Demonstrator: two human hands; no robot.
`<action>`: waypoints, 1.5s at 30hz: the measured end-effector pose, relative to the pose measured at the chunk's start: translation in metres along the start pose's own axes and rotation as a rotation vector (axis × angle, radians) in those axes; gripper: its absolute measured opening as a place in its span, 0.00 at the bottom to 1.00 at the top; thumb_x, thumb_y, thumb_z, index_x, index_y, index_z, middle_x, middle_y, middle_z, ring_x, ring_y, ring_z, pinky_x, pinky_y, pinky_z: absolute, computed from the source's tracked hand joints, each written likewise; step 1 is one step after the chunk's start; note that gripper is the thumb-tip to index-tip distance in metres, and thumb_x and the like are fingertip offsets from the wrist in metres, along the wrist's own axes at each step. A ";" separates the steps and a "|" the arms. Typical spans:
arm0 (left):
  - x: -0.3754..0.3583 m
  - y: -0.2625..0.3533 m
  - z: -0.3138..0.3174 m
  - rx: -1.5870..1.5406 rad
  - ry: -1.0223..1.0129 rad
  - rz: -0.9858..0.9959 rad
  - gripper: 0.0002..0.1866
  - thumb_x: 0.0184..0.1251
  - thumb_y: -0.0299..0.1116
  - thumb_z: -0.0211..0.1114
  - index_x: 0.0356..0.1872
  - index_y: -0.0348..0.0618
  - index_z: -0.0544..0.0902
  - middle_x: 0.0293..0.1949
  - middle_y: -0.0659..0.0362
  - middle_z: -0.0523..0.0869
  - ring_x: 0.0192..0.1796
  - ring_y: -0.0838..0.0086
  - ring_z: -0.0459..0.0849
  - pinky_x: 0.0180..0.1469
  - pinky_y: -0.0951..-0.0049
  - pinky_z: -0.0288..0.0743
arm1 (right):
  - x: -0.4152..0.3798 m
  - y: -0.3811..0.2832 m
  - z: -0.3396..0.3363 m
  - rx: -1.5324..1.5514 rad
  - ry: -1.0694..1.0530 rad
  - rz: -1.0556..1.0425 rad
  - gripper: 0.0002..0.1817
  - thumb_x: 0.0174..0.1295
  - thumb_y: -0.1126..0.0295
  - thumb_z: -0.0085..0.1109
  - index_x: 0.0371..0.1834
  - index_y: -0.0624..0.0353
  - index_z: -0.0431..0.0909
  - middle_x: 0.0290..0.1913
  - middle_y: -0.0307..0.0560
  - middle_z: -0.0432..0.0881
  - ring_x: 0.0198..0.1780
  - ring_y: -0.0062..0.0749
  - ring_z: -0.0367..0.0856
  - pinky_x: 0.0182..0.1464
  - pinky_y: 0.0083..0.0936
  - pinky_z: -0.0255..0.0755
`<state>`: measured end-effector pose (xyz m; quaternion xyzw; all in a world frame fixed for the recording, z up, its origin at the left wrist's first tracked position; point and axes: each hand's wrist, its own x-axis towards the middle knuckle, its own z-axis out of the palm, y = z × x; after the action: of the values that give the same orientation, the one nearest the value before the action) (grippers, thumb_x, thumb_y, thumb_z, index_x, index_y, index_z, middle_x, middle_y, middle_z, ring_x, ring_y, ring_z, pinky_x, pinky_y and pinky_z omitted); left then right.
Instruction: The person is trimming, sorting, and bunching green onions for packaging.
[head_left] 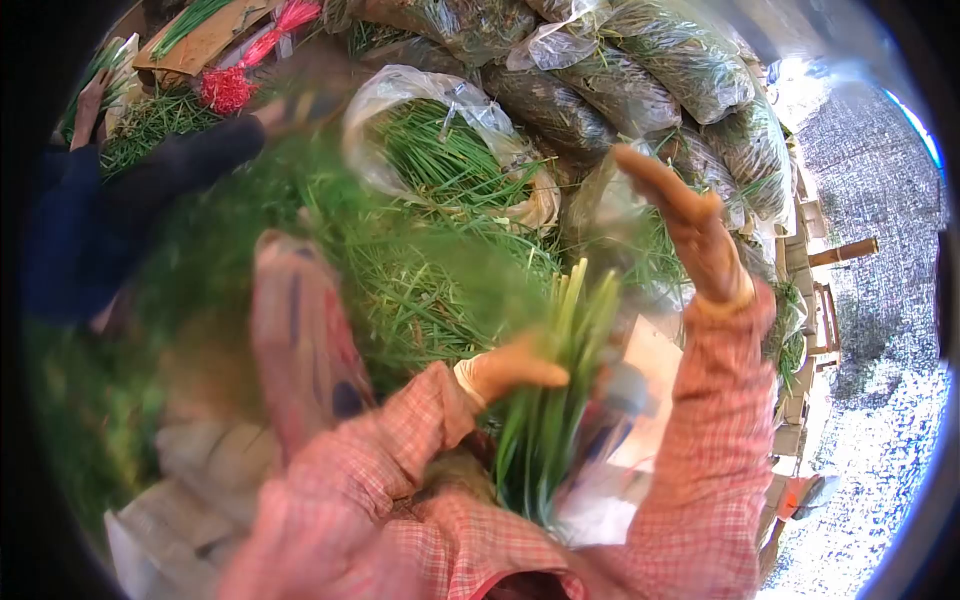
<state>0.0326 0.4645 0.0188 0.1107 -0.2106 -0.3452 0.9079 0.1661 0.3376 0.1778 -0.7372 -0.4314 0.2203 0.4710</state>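
My left hand (pixel 515 370), in a pale cuff and checked sleeve, is closed around a bunch of chives (pixel 540 435). The pale cut ends stick up above the hand, and the darker green leaves hang toward my lap, blurred by motion. To the right, my right hand (pixel 695 230) is raised, its fingers stretched out and nothing in it. Beyond both hands spreads a loose heap of chives (pixel 430 290). Behind the heap, an opened clear plastic bag (pixel 375 105) holds more green stalks.
Several filled plastic bags (pixel 620 85) are stacked at the back. A co-worker's dark sleeve (pixel 180 165) reaches in from the left. Pink-red strands (pixel 228 90) lie at the upper left by a cardboard box (pixel 205 45). A wooden edge (pixel 790 430) borders the grey ground at right.
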 end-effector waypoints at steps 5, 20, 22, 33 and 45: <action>-0.014 0.006 -0.012 0.138 0.081 0.061 0.44 0.44 0.40 0.70 0.62 0.37 0.57 0.46 0.50 0.77 0.51 0.65 0.75 0.55 0.67 0.67 | 0.027 0.015 0.049 -0.158 -0.819 0.305 0.29 0.67 0.51 0.35 0.59 0.65 0.65 0.60 0.56 0.67 0.63 0.42 0.63 0.64 0.33 0.56; -0.038 -0.096 -0.101 1.110 0.068 0.431 0.21 0.59 0.29 0.54 0.55 0.41 0.69 0.51 0.59 0.76 0.55 0.70 0.73 0.56 0.70 0.67 | -0.055 0.063 0.129 -0.628 -0.410 -0.110 0.25 0.50 0.63 0.54 0.55 0.53 0.70 0.52 0.48 0.75 0.56 0.48 0.70 0.54 0.46 0.62; -0.038 -0.093 -0.101 1.043 0.073 0.487 0.18 0.59 0.26 0.52 0.53 0.42 0.71 0.50 0.58 0.77 0.54 0.72 0.74 0.55 0.71 0.68 | -0.063 0.068 0.131 -0.789 -0.369 -0.115 0.26 0.50 0.61 0.54 0.55 0.51 0.70 0.56 0.44 0.72 0.61 0.45 0.64 0.60 0.46 0.55; -0.043 -0.033 -0.031 0.077 0.722 0.026 0.18 0.63 0.43 0.52 0.42 0.39 0.76 0.35 0.58 0.79 0.36 0.76 0.76 0.38 0.80 0.69 | -0.087 0.034 0.172 -0.515 0.442 0.259 0.11 0.48 0.71 0.60 0.37 0.57 0.76 0.31 0.47 0.76 0.38 0.42 0.75 0.40 0.31 0.69; -0.047 -0.040 -0.028 0.893 0.764 0.223 0.14 0.68 0.32 0.46 0.49 0.38 0.73 0.41 0.58 0.80 0.46 0.73 0.77 0.51 0.75 0.70 | -0.071 0.043 0.183 -0.165 0.489 0.461 0.09 0.47 0.66 0.58 0.30 0.57 0.78 0.28 0.52 0.79 0.32 0.45 0.79 0.35 0.31 0.72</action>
<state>-0.0095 0.4686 -0.0341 0.5751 -0.0042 -0.0616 0.8157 0.0131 0.3617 0.0498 -0.8820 -0.1441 0.1020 0.4369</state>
